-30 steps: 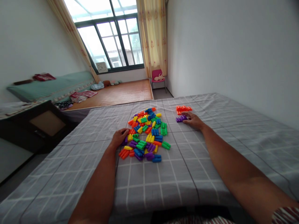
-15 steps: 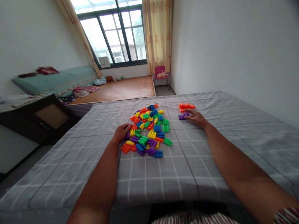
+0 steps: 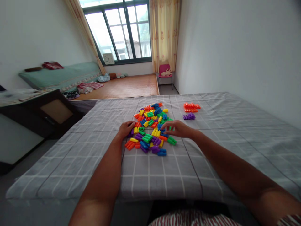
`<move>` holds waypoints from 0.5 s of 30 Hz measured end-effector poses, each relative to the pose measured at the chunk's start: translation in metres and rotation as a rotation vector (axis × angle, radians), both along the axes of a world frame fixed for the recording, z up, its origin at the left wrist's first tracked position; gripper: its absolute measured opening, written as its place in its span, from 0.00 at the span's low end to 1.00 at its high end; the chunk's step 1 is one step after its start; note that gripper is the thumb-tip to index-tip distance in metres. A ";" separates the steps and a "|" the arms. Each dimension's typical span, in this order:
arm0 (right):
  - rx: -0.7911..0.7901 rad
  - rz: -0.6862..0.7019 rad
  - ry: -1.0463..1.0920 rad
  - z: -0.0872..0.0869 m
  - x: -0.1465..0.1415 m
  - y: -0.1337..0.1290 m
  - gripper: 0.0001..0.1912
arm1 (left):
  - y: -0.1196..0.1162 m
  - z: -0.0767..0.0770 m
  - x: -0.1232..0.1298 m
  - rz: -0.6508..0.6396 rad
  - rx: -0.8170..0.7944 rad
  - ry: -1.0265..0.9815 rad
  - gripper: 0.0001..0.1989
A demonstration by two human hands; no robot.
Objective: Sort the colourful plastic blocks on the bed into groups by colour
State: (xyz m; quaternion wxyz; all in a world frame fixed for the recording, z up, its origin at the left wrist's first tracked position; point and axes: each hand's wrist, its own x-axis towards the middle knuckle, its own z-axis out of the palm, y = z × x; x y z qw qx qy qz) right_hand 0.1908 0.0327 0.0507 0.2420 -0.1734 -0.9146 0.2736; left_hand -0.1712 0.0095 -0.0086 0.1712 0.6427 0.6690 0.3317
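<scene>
A heap of small plastic building pieces (image 3: 147,137), in ribbed clusters of orange, yellow, green, blue and purple, lies on a grey checked cloth. At its left edge rests my left hand (image 3: 126,129), fingers curled together against the pieces; whether anything is in them is hidden. My right hand (image 3: 179,128) hovers over the heap's right side, with thumb and fingers apart near blue pieces (image 3: 164,133) and nothing seen between them. Apart from the heap, to the right, orange pieces (image 3: 191,107) lie in rows. In front of these sits a short row of purple pieces (image 3: 189,116).
The checked cloth (image 3: 150,172) covers a wide surface in front of me. Beyond it is a low bed with a brown mat (image 3: 131,84), and a pink chair (image 3: 164,69) by the curtain. A dark cabinet (image 3: 51,110) stands at the left, a white wall at the right.
My right hand has moved left from the purple row to the heap, leaving purple pieces behind. The left hand stays at the heap's edge. The view has shifted slightly.
</scene>
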 end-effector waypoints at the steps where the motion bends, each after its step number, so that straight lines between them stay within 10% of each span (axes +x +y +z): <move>1: 0.032 0.110 -0.037 0.001 -0.010 -0.011 0.15 | 0.000 0.000 0.000 -0.003 0.006 0.002 0.27; 4: 0.169 0.246 -0.127 -0.004 -0.030 -0.030 0.19 | -0.002 0.002 0.002 -0.005 0.010 0.026 0.26; 15: 0.242 -0.159 -0.104 -0.032 -0.035 -0.010 0.18 | -0.002 0.002 0.003 0.003 0.006 0.038 0.26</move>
